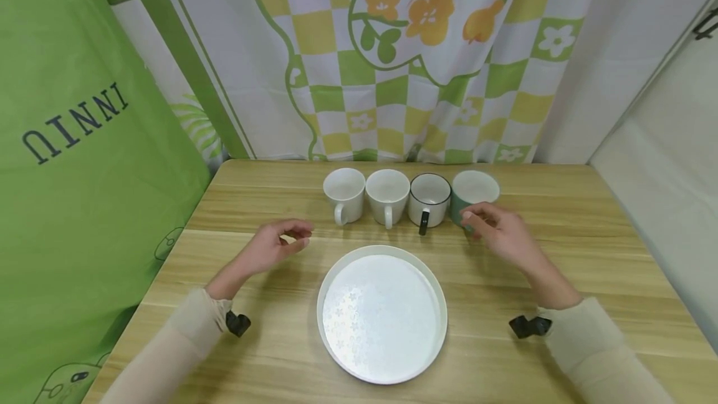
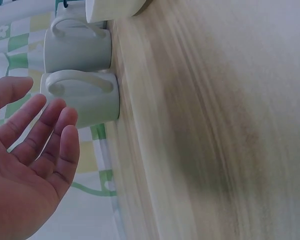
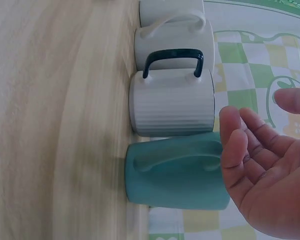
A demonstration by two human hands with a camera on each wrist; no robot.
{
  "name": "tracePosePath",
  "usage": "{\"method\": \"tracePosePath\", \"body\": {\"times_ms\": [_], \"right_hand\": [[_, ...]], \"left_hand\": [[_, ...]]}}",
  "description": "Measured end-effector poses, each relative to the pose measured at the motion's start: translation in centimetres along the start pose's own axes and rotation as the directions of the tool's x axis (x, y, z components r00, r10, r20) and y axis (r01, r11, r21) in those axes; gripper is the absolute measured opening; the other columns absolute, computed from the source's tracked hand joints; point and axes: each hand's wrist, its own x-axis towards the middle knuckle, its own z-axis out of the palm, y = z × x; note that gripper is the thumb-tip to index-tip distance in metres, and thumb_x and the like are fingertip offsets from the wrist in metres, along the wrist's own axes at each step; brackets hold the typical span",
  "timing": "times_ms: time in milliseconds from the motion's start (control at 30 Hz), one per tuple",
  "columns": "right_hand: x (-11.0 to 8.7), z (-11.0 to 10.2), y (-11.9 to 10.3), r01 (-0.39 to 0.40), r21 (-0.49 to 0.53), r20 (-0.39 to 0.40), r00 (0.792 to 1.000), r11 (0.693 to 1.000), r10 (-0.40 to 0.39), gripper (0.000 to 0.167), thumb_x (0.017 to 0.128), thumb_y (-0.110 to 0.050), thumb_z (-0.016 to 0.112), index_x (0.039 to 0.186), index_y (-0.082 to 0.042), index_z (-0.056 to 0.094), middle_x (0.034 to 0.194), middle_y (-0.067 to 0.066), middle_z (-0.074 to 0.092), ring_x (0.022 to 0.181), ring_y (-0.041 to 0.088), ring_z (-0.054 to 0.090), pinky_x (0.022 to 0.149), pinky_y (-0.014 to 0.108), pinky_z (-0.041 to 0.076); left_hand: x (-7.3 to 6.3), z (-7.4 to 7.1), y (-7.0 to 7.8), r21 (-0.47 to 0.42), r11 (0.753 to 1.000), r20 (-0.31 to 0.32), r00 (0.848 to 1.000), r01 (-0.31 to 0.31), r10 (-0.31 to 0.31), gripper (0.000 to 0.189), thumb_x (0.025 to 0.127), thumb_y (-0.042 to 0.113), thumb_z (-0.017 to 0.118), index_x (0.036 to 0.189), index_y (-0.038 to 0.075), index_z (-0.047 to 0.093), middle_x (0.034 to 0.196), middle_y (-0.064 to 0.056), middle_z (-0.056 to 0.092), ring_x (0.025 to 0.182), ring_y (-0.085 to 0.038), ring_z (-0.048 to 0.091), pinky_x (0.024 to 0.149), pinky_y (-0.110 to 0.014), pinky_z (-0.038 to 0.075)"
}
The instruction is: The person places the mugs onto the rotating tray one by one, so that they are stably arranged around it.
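Note:
Four mugs stand side by side in a row across the back of the table. At the right end is a green mug (image 3: 180, 187) with a pale inside; my right hand (image 1: 505, 235) hovers at its front, loosely curled fingers overlapping the handle side and gripping nothing. Beside it stands a ribbed white mug (image 3: 172, 105) with a black handle and dark rim. Two plain white mugs, one in the middle (image 1: 388, 187) and one at the left end (image 1: 344, 187), have handles facing me. Left of them my left hand (image 1: 269, 245) hangs in the air, fingers relaxed, holding nothing.
A round white tray (image 1: 384, 320) with a raised rim lies on the wooden table (image 1: 269, 348) in front of the mugs, between my forearms. A patterned curtain (image 1: 387, 98) hangs behind the table. Green fabric (image 1: 84, 173) borders the left side.

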Motion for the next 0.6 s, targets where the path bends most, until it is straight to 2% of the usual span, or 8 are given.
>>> {"method": "tracePosePath", "body": {"times_ms": [200,433,600], "right_hand": [[0.0,0.6,0.0,-0.019,0.037,0.001,1.000,0.999,0.019,0.041,0.105,-0.045,0.046,0.119,-0.011,0.066,0.112,0.014,0.072,0.083,0.021,0.068,0.066,0.031,0.054],[0.1,1.2,0.0,-0.023,0.094,-0.009,1.000,0.995,0.024,0.041,0.105,-0.040,0.048,0.120,-0.006,0.066,0.103,0.012,0.072,0.078,0.022,0.067,0.058,0.029,0.052],[0.1,1.7,0.0,-0.031,0.151,0.006,1.000,0.988,0.031,0.039,0.106,-0.034,0.047,0.121,-0.003,0.065,0.111,0.019,0.070,0.076,0.019,0.067,0.056,0.028,0.052]], "left_hand": [[-0.2,0.6,0.0,-0.017,1.000,0.026,1.000,-0.016,0.016,0.028,0.096,0.018,0.067,0.121,0.006,0.069,0.110,-0.009,0.074,0.100,-0.020,0.067,0.071,-0.024,0.052],[-0.3,1.0,0.2,-0.020,1.000,0.068,0.997,-0.021,0.023,0.029,0.096,0.018,0.067,0.123,0.006,0.068,0.111,-0.008,0.074,0.099,-0.019,0.068,0.072,-0.024,0.051],[-0.4,1.3,0.1,-0.035,0.999,0.087,0.996,-0.030,0.033,0.029,0.096,0.015,0.067,0.123,0.006,0.068,0.111,-0.009,0.074,0.099,-0.020,0.068,0.072,-0.024,0.051]]}}
